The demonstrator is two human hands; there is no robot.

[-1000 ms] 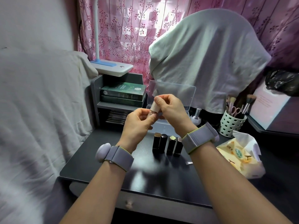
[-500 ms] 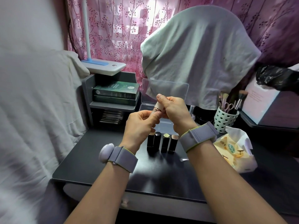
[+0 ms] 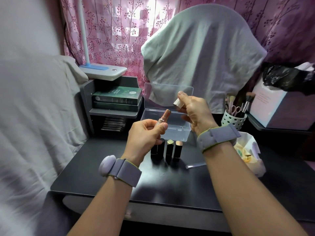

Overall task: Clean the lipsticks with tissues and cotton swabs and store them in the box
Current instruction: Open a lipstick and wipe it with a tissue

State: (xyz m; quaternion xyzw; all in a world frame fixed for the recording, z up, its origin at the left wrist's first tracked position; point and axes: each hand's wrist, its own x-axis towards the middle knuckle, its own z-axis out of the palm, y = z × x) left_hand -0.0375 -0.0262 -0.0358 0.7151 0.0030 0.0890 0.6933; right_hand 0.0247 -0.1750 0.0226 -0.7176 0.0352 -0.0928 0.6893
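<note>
My left hand grips the base of an uncapped lipstick, its pinkish bullet pointing up and to the right. The lipstick's gold cap is pinched in my right hand, held apart above the clear plastic box. That box stands open, its lid upright behind it. Several capped dark lipsticks stand in a row on the black desk, just in front of the box. A pack of tissues lies to the right. A thin swab-like stick lies on the desk near my right wrist.
A grey shelf with green books and a lamp base stands at the back left. A white holder with brushes and scissors is at the back right. A cloth-draped shape rises behind the box. White fabric hangs at the left.
My hands have pulled apart: the cap has come off the lipstick. My right hand carried the cap up and to the right, and my left hand now holds the bared lipstick.
</note>
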